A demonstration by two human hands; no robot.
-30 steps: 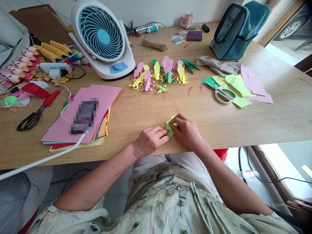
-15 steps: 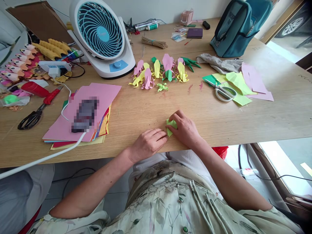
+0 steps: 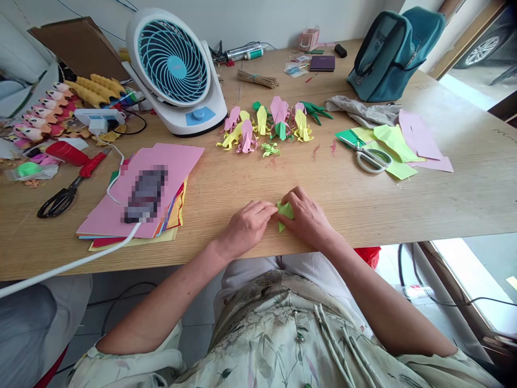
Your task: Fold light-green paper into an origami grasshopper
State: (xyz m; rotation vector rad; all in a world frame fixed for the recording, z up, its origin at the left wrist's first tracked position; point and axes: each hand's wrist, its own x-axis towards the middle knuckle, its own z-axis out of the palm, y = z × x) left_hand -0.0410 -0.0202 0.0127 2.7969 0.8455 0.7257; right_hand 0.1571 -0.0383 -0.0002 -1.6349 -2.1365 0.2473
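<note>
A small folded piece of light green paper (image 3: 286,211) lies near the table's front edge. My right hand (image 3: 306,214) grips it from the right, thumb and fingers closed on it. My left hand (image 3: 249,223) is closed, with its fingertips at the paper's left edge; what lies between those fingertips is too small to make out. Beyond my hands stands a group of folded paper figures in pink (image 3: 279,112), yellow (image 3: 262,120) and green, with a small light green one (image 3: 270,150) nearest to me.
On the left are a pink paper stack (image 3: 109,202) bearing a blurred dark object, red-handled scissors (image 3: 75,186) and a fan (image 3: 177,70). White-handled scissors (image 3: 374,160), loose paper sheets (image 3: 420,134), a grey cloth (image 3: 363,110) and a teal bag (image 3: 383,59) are on the right.
My left hand has shifted slightly up, its fingertips now at the paper's upper left edge. My right hand still holds the paper. The whole view has moved a little.
</note>
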